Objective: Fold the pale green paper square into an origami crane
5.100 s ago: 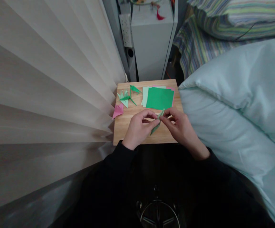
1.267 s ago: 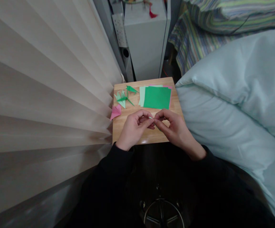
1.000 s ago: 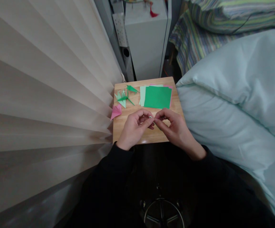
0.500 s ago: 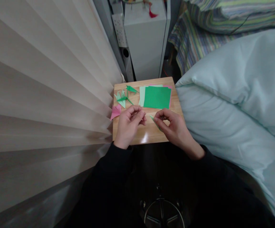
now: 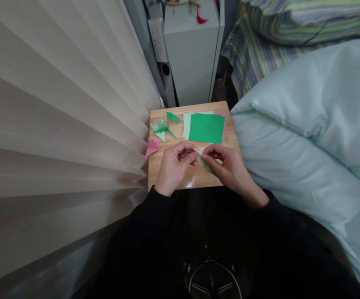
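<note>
A small folded light-green paper point(image 5: 207, 165) is held just above the wooden tabletop point(image 5: 198, 182). My right hand point(image 5: 228, 166) pinches it between thumb and fingers. From the other side my left hand point(image 5: 176, 164) grips the paper's pointed tip, its thumb against the forefinger. Part of the fold is hidden behind the fingers. Beyond my hands lies a stack of paper sheets, with a dark green sheet point(image 5: 206, 128) on top and a pale green sheet point(image 5: 186, 124) showing at its left.
Folded green paper figures point(image 5: 159, 130) and a pink folded paper point(image 5: 153, 146) lie at the table's left. A pleated curtain point(image 5: 89, 124) borders the left side, a pale blue duvet point(image 5: 292, 137) the right. Behind stands a white cabinet point(image 5: 192, 62).
My left hand has moved right and now grips the tip of the light-green paper. More of the paper shows below my right hand's fingers.
</note>
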`<control>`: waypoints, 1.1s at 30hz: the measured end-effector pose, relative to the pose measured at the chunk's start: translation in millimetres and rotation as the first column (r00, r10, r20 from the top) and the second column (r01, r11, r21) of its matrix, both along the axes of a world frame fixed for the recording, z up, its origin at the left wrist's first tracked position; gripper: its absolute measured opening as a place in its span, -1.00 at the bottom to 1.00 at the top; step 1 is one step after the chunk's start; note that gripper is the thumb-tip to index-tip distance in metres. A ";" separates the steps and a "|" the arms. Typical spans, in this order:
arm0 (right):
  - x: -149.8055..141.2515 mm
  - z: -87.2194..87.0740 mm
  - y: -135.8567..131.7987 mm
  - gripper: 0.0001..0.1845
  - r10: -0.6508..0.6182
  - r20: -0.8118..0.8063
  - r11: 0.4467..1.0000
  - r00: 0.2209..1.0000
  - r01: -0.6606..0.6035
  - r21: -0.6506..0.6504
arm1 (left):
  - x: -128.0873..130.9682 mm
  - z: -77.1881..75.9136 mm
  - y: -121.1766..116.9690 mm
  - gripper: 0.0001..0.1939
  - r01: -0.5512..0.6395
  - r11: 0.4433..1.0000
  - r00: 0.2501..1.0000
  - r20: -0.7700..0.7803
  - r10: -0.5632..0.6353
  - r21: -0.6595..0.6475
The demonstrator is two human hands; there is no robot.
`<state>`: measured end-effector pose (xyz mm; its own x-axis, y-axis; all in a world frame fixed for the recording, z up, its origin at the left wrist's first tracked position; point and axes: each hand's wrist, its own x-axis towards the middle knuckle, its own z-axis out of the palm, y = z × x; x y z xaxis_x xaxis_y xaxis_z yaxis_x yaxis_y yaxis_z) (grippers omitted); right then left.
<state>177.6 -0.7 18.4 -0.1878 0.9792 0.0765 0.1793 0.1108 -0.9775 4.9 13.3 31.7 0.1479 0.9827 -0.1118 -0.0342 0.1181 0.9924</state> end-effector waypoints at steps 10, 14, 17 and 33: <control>-0.6 -0.9 -0.1 -0.76 0.020 -0.037 0.995 0.999 -0.024 -0.093 | 0.4 1.1 -1.2 -0.76 0.039 0.999 0.999 -0.008 -0.039 0.015; -0.8 -0.9 -0.4 -0.77 0.079 0.050 0.995 0.996 -0.075 -0.067 | -0.7 2.0 -1.7 -0.79 0.007 1.000 1.000 -0.025 -0.007 0.003; -1.4 0.3 -1.2 -0.72 0.049 0.092 0.997 0.995 -0.043 -0.063 | -0.3 0.6 -2.1 -0.79 -0.043 0.999 0.999 -0.011 0.043 0.013; -6.5 -5.4 -1.6 -0.69 -0.077 -0.195 0.967 0.978 0.026 -0.252 | 8.0 -3.8 -5.9 -0.76 -0.123 0.975 0.973 0.171 0.156 -0.187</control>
<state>171.1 -2.3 13.1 -0.1423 0.9802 -0.1376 -0.0249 -0.1425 -0.9895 13.0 7.4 27.9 0.0445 0.9628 -0.2666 -0.2419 0.2693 0.9322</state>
